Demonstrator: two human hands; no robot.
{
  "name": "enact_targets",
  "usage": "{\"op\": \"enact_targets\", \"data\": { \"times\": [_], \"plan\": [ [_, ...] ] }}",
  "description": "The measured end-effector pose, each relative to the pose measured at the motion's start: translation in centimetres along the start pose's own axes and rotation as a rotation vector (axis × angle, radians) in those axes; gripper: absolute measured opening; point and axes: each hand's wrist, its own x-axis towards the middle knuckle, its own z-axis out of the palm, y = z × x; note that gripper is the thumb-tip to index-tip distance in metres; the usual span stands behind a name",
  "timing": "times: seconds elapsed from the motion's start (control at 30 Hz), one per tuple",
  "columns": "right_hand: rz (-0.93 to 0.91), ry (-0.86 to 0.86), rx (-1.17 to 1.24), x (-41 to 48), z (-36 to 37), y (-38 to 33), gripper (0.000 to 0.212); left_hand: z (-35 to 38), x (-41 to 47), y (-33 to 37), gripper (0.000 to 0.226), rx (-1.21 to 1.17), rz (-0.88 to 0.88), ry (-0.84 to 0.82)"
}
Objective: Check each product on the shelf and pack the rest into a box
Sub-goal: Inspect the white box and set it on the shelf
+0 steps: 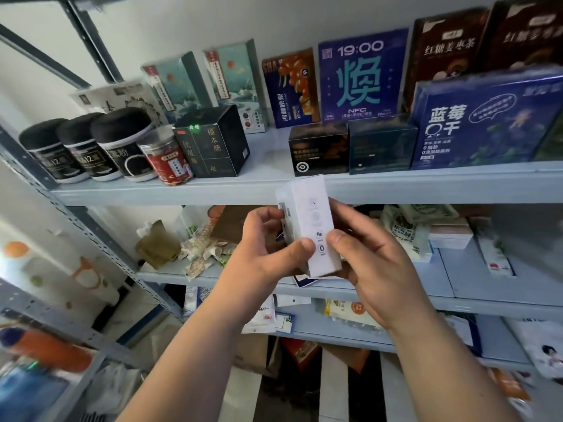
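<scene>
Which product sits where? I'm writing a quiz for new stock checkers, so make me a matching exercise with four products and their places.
Things:
1. white box
2. red-labelled jar
3. blue 19:00 box
4. brown pouch

Places:
A. back row of the upper shelf, upright
B. held between the left hand and right hand
C. left part of the lower shelf
D. front of the upper shelf, between a black-lidded jar and a black box

Pairs: 1-B, 2-D, 3-A, 4-C
</scene>
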Motion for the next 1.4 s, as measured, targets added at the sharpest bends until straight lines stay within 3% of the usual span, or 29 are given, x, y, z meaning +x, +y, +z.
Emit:
{"op": "enact_targets", "data": {
  "times": [0.37,0.6,0.7,0.87,1.03,1.1,1.2,1.33,1.4],
  "plan": [
    [-0.116,-0.16,-0.013,-1.3,-0.4,0.1,0.041,-0.4,-1.0,-0.7,0.074,-0.13,0.269,-0.226],
    [-0.083,-0.049,-0.271,-1.3,0.9,-0.3,0.058,-1.1,-2.1,-0.5,0.082,-0.469,0.075,-0.221],
    [-0.072,0.09,-0.363,-1.3,0.9,-0.7,0.067,-1.0,-2.1,0.2,0.063,-0.471,0.064,-0.157],
    [-0.018,0.16,-0.346,-1.0,0.3,-0.5,0.078,-1.2,-2.3,0.6,0.061,-0.381,0.092,-0.036],
    [0.077,0.119,-0.07,-1.0,0.7,-0.5,0.09,-1.3,-2.4,1.3,0.042,-0.511,-0.063,0.142],
    [0.088,0.127,0.023,-0.9,1.0,-0.6,0.085,-1.4,-2.5,1.6,0.035,-0.568,-0.123,0.165],
    [0.089,0.134,0.048,-0.7,1.1,-0.7,0.056,-1.5,-2.6,1.9,0.032,-0.606,-0.187,0.173],
    [0.054,0.128,-0.04,-0.8,0.9,-0.5,0.08,-1.5,-2.7,2.0,0.033,-0.618,-0.191,0.149],
    [0.031,0.092,-0.036,-0.8,0.8,-0.5,0.079,-1.7,-2.7,2.0,0.033,-0.625,-0.179,0.14]
  ]
}}
